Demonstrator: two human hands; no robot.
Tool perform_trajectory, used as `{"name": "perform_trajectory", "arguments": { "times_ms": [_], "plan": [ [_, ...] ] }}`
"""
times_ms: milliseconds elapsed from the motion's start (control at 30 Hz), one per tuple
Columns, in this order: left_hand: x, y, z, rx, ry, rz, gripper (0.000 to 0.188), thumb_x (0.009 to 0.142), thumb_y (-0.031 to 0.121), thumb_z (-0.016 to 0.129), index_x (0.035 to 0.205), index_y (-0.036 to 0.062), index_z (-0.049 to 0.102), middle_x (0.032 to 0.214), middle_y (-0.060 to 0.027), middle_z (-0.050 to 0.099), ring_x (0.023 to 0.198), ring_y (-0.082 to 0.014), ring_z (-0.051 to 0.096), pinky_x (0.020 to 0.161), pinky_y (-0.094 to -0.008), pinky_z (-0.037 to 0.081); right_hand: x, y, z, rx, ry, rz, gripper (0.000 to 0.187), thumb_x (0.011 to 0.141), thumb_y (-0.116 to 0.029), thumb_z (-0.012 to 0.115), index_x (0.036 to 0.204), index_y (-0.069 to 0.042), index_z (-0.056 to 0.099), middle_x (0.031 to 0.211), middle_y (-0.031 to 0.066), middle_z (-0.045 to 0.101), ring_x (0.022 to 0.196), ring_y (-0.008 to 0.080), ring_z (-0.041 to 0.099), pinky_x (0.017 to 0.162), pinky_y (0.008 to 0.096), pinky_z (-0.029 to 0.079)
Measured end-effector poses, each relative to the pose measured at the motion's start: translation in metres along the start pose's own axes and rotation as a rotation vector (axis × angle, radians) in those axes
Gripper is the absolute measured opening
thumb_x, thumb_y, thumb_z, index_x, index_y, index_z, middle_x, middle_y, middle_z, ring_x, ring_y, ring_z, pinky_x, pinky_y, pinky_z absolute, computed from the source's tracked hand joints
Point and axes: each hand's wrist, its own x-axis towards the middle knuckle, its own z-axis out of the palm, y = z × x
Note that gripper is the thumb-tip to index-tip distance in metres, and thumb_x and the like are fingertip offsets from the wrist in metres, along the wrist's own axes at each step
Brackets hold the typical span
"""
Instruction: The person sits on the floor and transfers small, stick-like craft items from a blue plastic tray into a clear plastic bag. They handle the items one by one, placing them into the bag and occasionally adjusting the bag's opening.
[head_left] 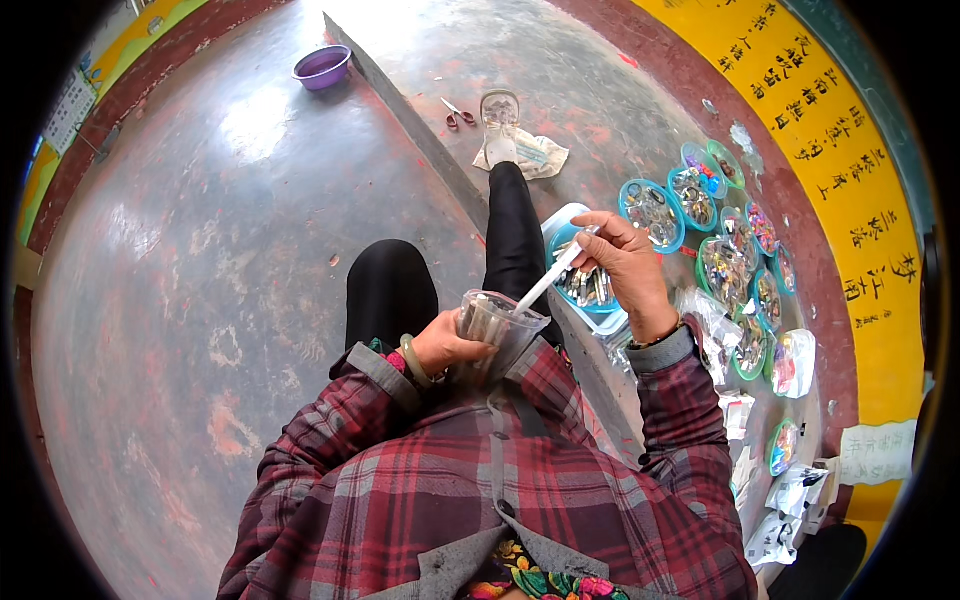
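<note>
My left hand (452, 345) is wrapped round a clear plastic cup (530, 328), held tilted over my lap. Some greyish, slender items show through the cup's wall, too blurred to name. Between the thumb and fingers of my right hand (628, 262) is a slim white stick (556, 272). It slants down to the left, with its lower end at the mouth of the cup. Below my right hand stands a blue basin (562, 238) holding several slim white, dark and gold-toned pieces (598, 288), partly hidden by that hand.
Several round tubs of small mixed items, among them a blue-rimmed tub (624, 222), stand on the floor to the right, with plastic bags (716, 328). Red-handled scissors (458, 114) and a cloth (541, 157) lie ahead by my foot. A purple basin (322, 68) stands far left.
</note>
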Motion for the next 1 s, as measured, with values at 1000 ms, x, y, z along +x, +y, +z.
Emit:
{"name": "perform_trajectory", "arguments": {
  "times_ms": [1000],
  "plan": [
    [-0.001, 0.001, 0.003, -0.26, 0.018, 0.007, 0.03, 0.087, 0.012, 0.066, 0.115, 0.0026, 0.061, 0.103, -0.0044, 0.065, 0.092, -0.0144, 0.061, 0.082, -0.0305, 0.05, -0.029, 0.045, 0.058, -0.129, -0.018, -0.024, 0.013, 0.084, -0.009, 0.07, 0.094, -0.001, 0.065, 0.077, -0.0014, 0.06, 0.073, 0.0049, 0.055, 0.065, 0.0199, 0.043]
  ]
}}
